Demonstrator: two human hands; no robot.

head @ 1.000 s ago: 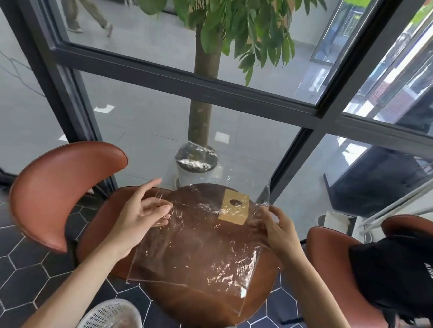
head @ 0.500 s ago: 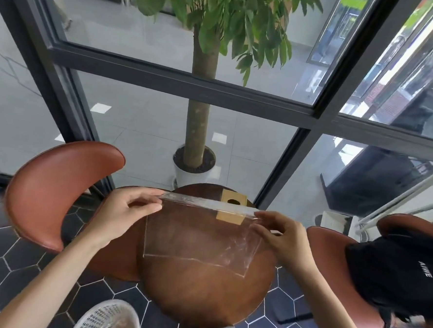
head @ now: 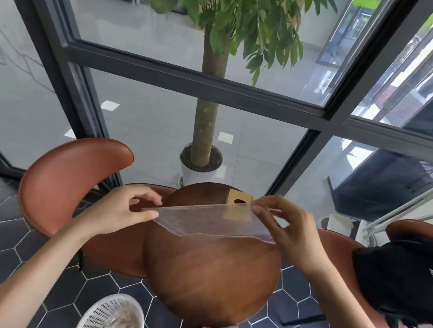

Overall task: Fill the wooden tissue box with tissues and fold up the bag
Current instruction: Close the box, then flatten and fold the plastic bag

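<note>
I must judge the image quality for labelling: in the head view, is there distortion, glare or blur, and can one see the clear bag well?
Head view: wide-angle bending curves the window frame; daylight reflections veil the glass; the plastic bag, held by the left hand and right hand, is see-through with faint edges, and the wooden tissue box shows behind it; the hands look sharp.
</note>
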